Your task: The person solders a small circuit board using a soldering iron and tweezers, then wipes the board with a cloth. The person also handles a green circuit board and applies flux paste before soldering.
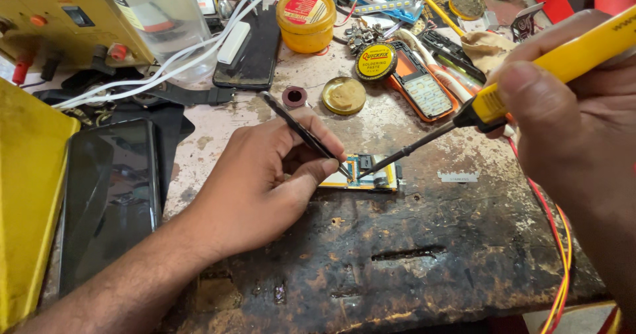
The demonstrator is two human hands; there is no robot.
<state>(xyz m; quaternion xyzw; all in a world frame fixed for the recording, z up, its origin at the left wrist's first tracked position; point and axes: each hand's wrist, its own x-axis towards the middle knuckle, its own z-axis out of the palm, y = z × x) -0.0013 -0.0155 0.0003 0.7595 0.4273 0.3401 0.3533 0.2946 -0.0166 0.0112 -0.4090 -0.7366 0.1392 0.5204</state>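
On worn bench: left hand (265,175) fingers pinch tweezers (301,132); right hand (570,115) fingers grip soldering iron (530,69); open tin (344,95) holds paste.

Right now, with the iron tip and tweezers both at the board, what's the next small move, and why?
Probably ease the soldering iron tip onto the joint: it meets the tweezers at the small circuit board, which the left hand steadies; the right hand grips the iron.

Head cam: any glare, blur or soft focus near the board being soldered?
Head view: circuit board, tweezers and soldering iron tip look sharp; right hand close to the lens, slightly soft; light even, soft shadow under left hand; glare on the dark phone screen.
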